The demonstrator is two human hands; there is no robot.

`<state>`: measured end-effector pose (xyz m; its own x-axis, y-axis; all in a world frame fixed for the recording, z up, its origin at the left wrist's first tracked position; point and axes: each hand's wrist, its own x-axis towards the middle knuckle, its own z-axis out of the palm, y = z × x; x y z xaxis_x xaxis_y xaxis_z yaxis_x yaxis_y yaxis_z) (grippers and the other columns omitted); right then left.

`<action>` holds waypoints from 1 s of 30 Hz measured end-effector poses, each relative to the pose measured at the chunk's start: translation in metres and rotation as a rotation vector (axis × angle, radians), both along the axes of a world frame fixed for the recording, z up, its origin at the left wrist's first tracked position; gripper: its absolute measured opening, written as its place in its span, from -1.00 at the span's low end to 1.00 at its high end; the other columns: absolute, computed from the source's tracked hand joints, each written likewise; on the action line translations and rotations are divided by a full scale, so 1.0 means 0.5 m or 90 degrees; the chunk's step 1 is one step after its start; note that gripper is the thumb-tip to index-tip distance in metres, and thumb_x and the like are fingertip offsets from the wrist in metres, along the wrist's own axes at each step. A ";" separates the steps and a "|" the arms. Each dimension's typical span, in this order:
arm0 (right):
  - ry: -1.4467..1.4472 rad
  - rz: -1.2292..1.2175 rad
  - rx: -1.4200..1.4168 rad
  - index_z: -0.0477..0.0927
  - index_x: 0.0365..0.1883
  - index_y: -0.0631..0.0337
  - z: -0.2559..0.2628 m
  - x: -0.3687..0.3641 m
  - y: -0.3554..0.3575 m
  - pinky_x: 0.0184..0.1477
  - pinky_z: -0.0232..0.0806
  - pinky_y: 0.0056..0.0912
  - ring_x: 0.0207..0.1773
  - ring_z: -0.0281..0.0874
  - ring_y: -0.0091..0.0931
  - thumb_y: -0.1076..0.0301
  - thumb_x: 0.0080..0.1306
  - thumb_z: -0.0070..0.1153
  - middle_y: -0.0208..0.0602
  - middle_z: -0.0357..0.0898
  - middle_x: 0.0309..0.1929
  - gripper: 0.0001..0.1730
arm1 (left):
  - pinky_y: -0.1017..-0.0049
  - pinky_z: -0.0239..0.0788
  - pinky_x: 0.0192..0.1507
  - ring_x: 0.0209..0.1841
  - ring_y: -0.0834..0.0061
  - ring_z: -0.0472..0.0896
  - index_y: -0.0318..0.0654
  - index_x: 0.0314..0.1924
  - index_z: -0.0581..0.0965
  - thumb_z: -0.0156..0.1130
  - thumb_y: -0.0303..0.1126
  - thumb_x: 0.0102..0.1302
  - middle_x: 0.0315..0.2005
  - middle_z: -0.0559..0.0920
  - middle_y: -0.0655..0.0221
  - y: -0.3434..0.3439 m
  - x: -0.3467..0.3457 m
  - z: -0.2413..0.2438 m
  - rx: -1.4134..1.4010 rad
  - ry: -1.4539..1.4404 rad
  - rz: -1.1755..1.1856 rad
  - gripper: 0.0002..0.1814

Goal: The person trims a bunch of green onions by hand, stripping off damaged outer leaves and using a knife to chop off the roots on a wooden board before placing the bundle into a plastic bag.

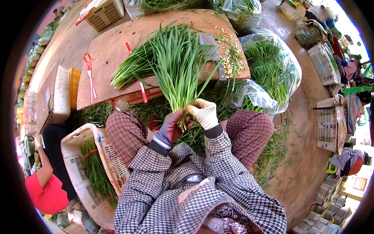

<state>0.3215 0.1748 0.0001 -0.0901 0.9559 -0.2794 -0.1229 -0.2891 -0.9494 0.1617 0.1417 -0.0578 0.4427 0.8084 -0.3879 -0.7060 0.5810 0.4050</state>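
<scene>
My left hand [171, 125], in a purple-grey glove, grips a bunch of garlic chives [179, 79] low on its stems. The leaves fan upward over the edge of a wooden board [111, 44]. From the other side, my right hand [204, 113], in a whitish glove, pinches the stems with thumb and fingertips. Behind the held bunch, more loose chives [133, 65] lie on the board. A cleaver [209, 48] rests to their right, its handle towards me, beside scattered cut stem ends [232, 60]. Red-and-white tie strips [90, 77] lie at the board's left.
Beside my left knee stands a white plastic crate [68, 146] holding tied chive bundles [95, 168]. A clear plastic bag [287, 55] of greens sits right of the board. Leaf trimmings [273, 152] litter the floor. Another person in a red top [48, 193] is at far left.
</scene>
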 end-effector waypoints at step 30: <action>-0.342 0.072 0.182 0.63 -0.41 0.25 -0.044 -0.035 -0.020 -0.40 0.43 -0.35 -0.47 0.58 -0.35 0.31 0.03 0.34 -0.20 0.55 -0.53 -0.77 | 0.56 0.40 -0.27 -0.30 0.58 0.57 -0.22 -0.03 0.54 -0.04 -0.08 0.46 -0.29 0.63 0.44 0.016 0.045 -0.006 -0.007 -0.013 0.078 -0.62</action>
